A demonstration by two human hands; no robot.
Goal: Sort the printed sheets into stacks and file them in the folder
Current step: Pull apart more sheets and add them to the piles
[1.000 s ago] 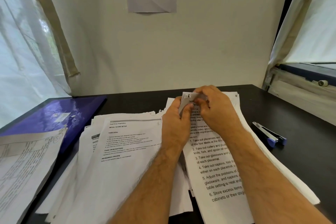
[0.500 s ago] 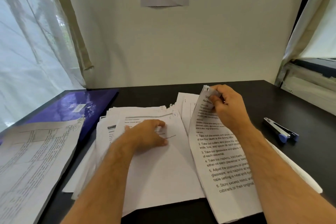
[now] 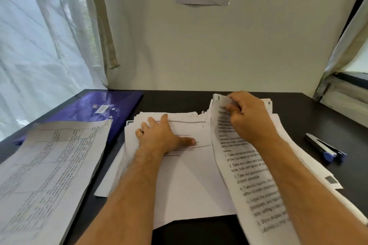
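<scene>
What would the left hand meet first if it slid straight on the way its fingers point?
The left hand lies flat on the middle stack, fingers pointing toward the wall. It would likely pass the stack's far edge onto bare table; nothing else shows there.

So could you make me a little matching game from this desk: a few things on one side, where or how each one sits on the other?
Things:
1. folder
2. stapler
3. left hand
4. right hand

Places or states:
A. pinches the top corner of a printed sheet
B. lies alone on the dark table, far right
C. rests flat on the middle stack
D. purple, closed, at the back left

Pairs: 1-D, 2-B, 3-C, 4-A
</scene>
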